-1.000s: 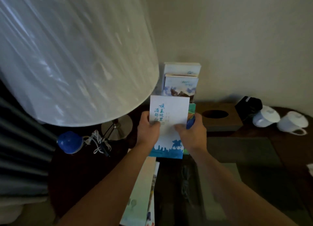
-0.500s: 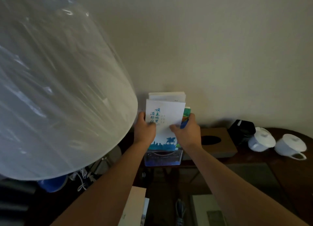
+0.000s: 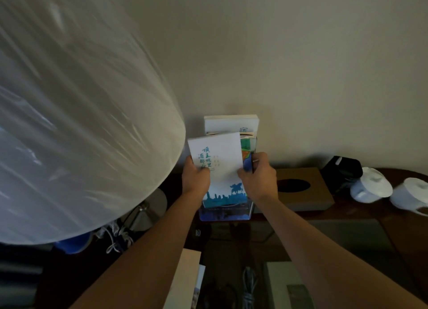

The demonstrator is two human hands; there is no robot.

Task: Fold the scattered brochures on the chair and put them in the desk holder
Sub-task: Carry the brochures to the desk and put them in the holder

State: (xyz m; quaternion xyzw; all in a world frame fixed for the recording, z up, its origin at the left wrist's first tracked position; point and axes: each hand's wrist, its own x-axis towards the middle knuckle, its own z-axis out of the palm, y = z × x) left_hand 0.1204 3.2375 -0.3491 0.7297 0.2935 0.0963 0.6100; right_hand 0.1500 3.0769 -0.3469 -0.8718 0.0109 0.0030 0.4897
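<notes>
Brochure (image 3: 217,165) in my hands sits at the middle of the frame: a folded white leaflet with teal Chinese lettering down its upper left and a blue skyline with a horse and rider along its bottom edge. My left hand (image 3: 195,177) grips its left edge, thumb on the face, and my right hand (image 3: 258,177) pinches its right edge. Its bottom edge is down in the front pocket of the clear desk holder (image 3: 225,212), which stands on the dark counter (image 3: 347,230) against the wall. Behind it, other brochures (image 3: 231,124) stand in the rear pockets. A large white lampshade (image 3: 76,123) fills the left of the frame.
</notes>
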